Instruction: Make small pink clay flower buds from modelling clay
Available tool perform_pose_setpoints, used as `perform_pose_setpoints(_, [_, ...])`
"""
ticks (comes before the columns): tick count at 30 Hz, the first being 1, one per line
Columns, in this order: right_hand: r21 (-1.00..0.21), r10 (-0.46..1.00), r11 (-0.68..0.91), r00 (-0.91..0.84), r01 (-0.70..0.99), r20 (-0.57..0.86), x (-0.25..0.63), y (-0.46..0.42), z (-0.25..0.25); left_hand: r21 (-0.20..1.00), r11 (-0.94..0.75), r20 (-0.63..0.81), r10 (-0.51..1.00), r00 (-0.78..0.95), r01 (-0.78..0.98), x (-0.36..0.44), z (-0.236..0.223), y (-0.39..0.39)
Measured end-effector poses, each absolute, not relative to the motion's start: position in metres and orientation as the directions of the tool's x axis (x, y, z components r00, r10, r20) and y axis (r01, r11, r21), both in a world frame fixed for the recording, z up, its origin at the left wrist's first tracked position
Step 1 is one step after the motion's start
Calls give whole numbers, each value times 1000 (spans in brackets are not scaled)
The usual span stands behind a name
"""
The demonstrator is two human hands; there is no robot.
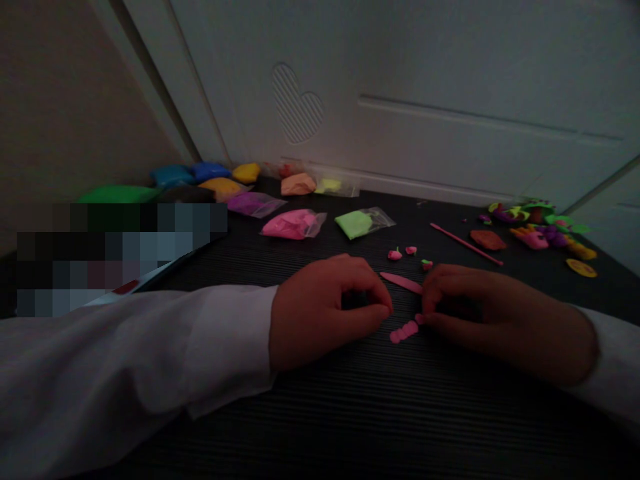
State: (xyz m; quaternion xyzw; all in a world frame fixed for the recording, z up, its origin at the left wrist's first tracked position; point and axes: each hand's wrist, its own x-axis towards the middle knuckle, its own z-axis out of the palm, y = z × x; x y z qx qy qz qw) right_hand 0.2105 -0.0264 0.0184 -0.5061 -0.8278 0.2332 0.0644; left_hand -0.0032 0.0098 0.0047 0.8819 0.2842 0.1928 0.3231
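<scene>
A short row of overlapping flat pink clay discs point(404, 332) lies on the dark table between my hands. My right hand point(480, 313) is closed in a pinch, with a small pink clay disc point(419, 319) at its fingertips, by the right end of that row. To the left, my left hand point(335, 310) has thumb and forefinger pressed together; whether anything is between them is hidden. A pink clay knife point(400, 282) lies just beyond, its right end behind my right fingers. Past it sit small pink clay rosebuds point(395, 255) with green bits.
Bags of pink point(287, 225), light green point(355, 223) and purple clay point(253, 204) lie farther back, with several more at the back left. A thin pink stick tool point(465, 243) and a reddish lump point(488, 240) are on the right, near colourful clay figures point(537, 237). A white panelled door point(425, 80) stands behind.
</scene>
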Motion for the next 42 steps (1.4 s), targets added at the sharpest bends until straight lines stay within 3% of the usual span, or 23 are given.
perform_pose_setpoints(10, [-456, 852, 382, -497, 804, -163, 208, -27, 20, 668, -651, 167, 603, 780, 361, -3, 4, 10])
perform_pose_setpoints(23, [-446, 857, 406, -501, 797, -115, 206, -25, 18, 401, -857, 218, 434, 874, 325, 2, 0, -5])
perform_pose_setpoints(35, [-424, 876, 391, -471, 817, -100, 206, -27, 20, 300, -891, 153, 398, 905, 342, 3, 0, -6])
perform_pose_setpoints(38, [-413, 882, 436, -472, 799, 19, 205, -31, 20, 293, -894, 164, 397, 903, 340, 3, -2, -7])
perform_pose_setpoints(42, [-321, 780, 626, -578, 711, 240, 206, -37, 15, 292, -896, 172, 394, 903, 335, 3, -3, -7])
